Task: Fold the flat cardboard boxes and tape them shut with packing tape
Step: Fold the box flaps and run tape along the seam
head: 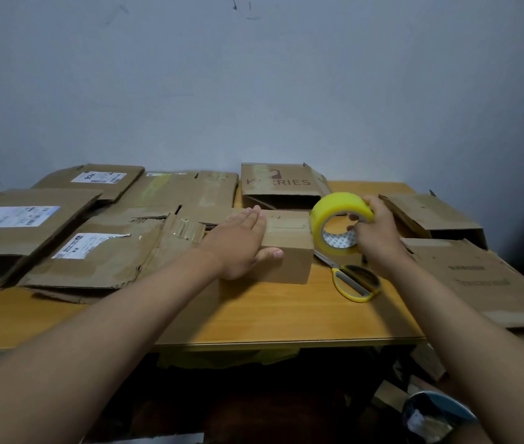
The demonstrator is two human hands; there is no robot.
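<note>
**Cardboard box folded, tape roll brought to its edge**

Seen from the head camera, a small folded box (286, 248) sits near the middle of the wooden bench (270, 318). The left hand (241, 241) lies flat across its top with fingers straight and the thumb down the near face, pinning the flaps closed. The right hand (374, 225) is clamped on a yellow roll of packing tape (334, 219), fingers curled through the core, the roll held just beside the box's right edge. Yellow-handled scissors (355, 280) lie on the bench below the roll. Flat boxes (100, 251) are spread over the left side, more cardboard (478, 277) to the right, and an opened printed box (278, 184) stands by the wall.

Folding looks finished for this box and taping seems about to start. I cannot see a free tape end; the next move probably calls for finding it, sticking it over the seam, and keeping the flaps pressed while the roll is drawn across.
</note>
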